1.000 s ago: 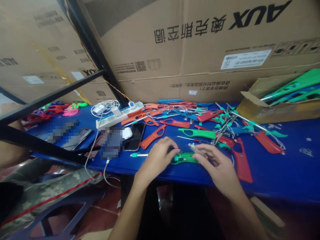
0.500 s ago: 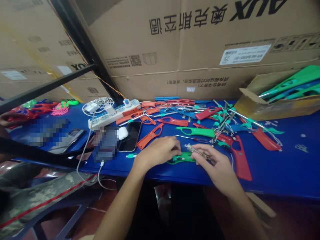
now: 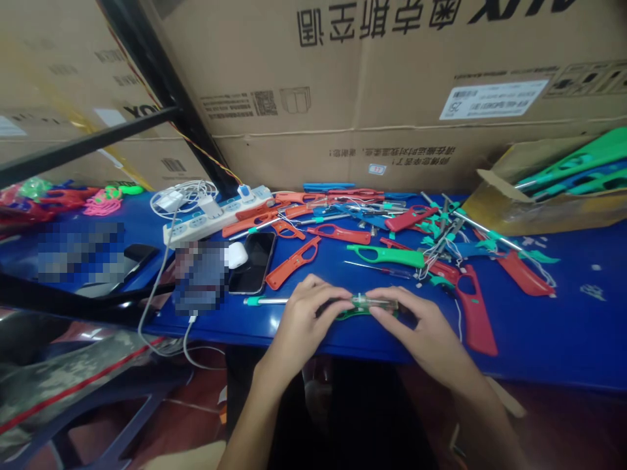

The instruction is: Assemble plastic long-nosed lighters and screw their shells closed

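At the near edge of the blue table (image 3: 539, 326), my left hand (image 3: 304, 320) and my right hand (image 3: 421, 326) meet over a green plastic handle shell (image 3: 350, 314) lying flat. Both pinch a small clear tube-like part (image 3: 375, 302), held level just above the shell. My left fingers curl round the shell's left end; my right fingertips grip the clear part's right end. A thin metal rod with a teal tip (image 3: 267, 301) lies just left of my left hand.
Several orange, red, green and blue handle shells (image 3: 294, 261) and metal rods litter the table behind. A phone (image 3: 255, 261), white earbud case (image 3: 236, 256) and power strip (image 3: 215, 215) sit left. A cardboard box of green parts (image 3: 543, 202) stands right. Big cartons (image 3: 392, 98) wall the back.
My right hand has swung the clear part from a tilt to level over the green shell. My left fingers came across to grip its other end. The view shifted slightly.
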Tool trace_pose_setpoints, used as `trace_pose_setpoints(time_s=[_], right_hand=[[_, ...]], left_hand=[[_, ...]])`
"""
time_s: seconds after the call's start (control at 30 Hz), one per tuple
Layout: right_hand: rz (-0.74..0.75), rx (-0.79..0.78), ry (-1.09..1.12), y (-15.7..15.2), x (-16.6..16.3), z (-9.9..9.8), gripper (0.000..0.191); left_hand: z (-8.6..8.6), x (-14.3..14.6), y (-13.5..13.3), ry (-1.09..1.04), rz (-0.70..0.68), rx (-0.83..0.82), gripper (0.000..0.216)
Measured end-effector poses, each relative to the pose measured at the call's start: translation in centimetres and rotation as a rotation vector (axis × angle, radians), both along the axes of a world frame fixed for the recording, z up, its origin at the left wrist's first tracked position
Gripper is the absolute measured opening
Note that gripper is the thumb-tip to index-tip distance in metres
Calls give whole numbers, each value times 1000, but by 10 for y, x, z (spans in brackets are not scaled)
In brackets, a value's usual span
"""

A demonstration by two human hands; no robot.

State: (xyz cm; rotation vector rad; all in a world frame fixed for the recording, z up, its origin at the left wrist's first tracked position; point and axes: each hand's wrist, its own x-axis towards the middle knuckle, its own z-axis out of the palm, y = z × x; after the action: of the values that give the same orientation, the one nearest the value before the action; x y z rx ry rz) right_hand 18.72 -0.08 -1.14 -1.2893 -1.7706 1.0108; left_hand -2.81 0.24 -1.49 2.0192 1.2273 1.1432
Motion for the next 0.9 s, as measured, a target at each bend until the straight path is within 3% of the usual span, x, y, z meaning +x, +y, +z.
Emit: trace_pose_setpoints(time_s=[0.4,0.9], right_hand=[[109,22,3,-2,2,2,19],[48,41,2,-2,4,-2,20]], left_hand=[[2,-4,-4,-105,-60,-87,13],[1,-4,-5,-65,-72,-46,15]])
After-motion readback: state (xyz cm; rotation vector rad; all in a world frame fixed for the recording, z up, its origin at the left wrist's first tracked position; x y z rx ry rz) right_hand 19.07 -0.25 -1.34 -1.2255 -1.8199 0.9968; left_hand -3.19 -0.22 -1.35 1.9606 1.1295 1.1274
